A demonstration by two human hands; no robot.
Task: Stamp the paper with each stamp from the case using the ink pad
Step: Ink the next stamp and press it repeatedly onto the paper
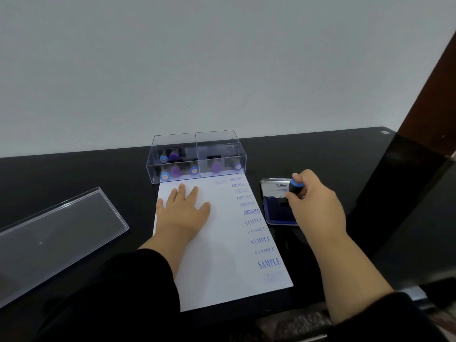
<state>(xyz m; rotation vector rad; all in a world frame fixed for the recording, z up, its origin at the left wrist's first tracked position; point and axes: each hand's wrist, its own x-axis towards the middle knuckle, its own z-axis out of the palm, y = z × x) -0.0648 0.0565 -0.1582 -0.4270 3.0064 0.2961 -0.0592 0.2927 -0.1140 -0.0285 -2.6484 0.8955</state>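
A white paper [222,243] lay flat, its right edge printed with blue words. Behind stood a clear case [196,156] of stamps; rightward, an open blue ink pad [277,208] under a blue-topped stamp [294,185].

Two bare hands, left hand [183,208] and right hand [314,201], no rings visible. Loose black fabric sleeves [138,275] cover both forearms, pushed back. Something greyish, perhaps a cuff, shows by the right sleeve.
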